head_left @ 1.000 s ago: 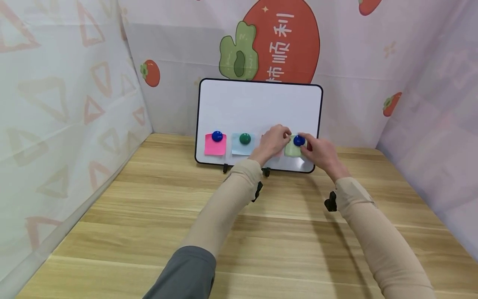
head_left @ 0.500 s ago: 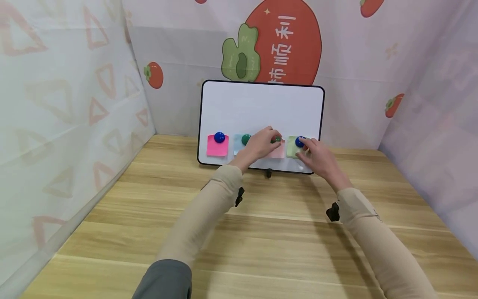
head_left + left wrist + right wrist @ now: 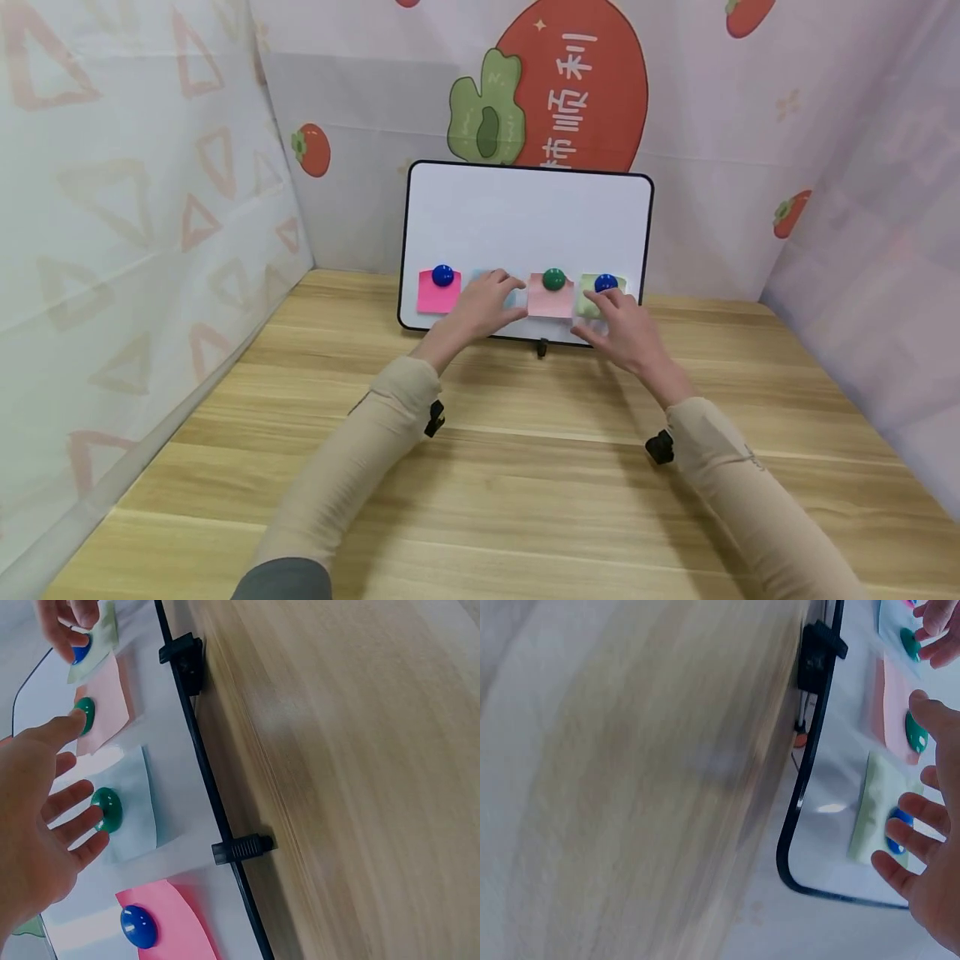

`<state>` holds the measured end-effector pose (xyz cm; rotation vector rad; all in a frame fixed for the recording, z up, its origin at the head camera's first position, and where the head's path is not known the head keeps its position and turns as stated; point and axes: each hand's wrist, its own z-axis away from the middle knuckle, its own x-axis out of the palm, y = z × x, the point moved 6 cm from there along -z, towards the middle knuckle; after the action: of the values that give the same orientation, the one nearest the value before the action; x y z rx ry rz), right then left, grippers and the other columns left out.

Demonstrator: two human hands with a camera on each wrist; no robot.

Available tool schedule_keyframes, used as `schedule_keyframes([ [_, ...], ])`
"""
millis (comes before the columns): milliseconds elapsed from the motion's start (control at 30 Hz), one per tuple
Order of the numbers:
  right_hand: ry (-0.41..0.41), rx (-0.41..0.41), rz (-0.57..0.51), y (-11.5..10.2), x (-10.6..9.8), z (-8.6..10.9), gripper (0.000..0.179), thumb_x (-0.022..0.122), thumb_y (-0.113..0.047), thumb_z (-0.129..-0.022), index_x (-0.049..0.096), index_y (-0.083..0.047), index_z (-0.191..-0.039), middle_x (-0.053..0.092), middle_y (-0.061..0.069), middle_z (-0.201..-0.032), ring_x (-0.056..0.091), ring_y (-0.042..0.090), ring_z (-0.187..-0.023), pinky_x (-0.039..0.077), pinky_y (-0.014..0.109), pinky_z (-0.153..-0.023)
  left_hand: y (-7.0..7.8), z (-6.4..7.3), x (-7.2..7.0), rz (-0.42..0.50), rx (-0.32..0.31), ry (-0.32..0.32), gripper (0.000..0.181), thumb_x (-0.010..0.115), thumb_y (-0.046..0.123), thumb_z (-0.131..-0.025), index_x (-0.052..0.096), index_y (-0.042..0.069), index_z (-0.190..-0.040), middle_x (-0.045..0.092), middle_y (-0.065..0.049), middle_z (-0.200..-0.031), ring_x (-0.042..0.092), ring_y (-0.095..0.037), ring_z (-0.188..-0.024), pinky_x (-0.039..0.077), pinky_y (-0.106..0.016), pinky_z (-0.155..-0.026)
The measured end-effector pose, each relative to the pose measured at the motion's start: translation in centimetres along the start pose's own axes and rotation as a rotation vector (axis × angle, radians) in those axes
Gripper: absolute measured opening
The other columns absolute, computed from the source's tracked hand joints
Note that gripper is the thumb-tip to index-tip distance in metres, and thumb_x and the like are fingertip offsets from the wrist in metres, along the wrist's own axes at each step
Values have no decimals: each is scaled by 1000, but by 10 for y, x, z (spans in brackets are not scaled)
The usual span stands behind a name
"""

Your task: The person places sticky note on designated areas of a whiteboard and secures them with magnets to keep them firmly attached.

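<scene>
A whiteboard (image 3: pixel 525 217) with a black frame leans upright on the table. Along its lower part are a hot pink note (image 3: pixel 435 300) under a blue magnet (image 3: pixel 442 275), a light blue note (image 3: pixel 142 825) under a green magnet (image 3: pixel 109 810), a pale pink note (image 3: pixel 550 305) under a green magnet (image 3: pixel 553 279), and a pale green note (image 3: pixel 589 307) under a blue magnet (image 3: pixel 605 282). My left hand (image 3: pixel 482 308), fingers spread, is in front of the light blue note. My right hand (image 3: pixel 630 336), fingers apart, is in front of the pale green note. Neither holds anything.
Black clip feet (image 3: pixel 241 849) support the board's lower edge on the wooden table (image 3: pixel 517 500). Behind it hangs a printed cloth (image 3: pixel 712 108), and another cloth wall (image 3: pixel 150 200) stands at the left.
My left hand has moved left, off the pale pink note and its green magnet. The right hand's fingers have come off the blue magnet and shifted slightly lower. The head view has moved slightly.
</scene>
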<state>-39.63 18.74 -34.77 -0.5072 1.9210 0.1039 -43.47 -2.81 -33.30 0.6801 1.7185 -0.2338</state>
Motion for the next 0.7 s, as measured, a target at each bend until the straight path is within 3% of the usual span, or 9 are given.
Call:
schedule_keyframes([
  [167,-43,-7,6,-12,6,2,76,64,-55,-91,44,-10,-149,48,22,-144,54,44,-120,46,60,-96,-9,16,2,-3,-26,-59,64,62,49,-95,46,17,-148,42,-9,-153,35,-29,-144,28,-44,-120],
  [367,-134,4,-10,-27,17,8,85,62,-62,-89,34,-15,-155,33,18,-158,34,43,-142,30,66,-111,-20,40,12,-32,-61,-118,81,62,58,-92,29,22,-157,20,-9,-165,18,-33,-152,14,-47,-125],
  [500,-200,31,-24,-33,25,15,89,62,-64,-88,29,-17,-157,23,16,-164,21,41,-150,18,68,-115,-25,52,14,-8,-95,-114,89,62,62,-89,22,25,-159,9,-8,-168,8,-35,-154,6,-49,-125],
  [700,-217,63,-8,-38,27,24,93,62,-66,-87,26,-17,-158,15,13,-166,9,44,-152,7,74,-113,-24,63,14,-6,-127,-108,95,59,69,-87,17,26,-160,0,-8,-169,-2,-35,-155,1,-53,-124],
])
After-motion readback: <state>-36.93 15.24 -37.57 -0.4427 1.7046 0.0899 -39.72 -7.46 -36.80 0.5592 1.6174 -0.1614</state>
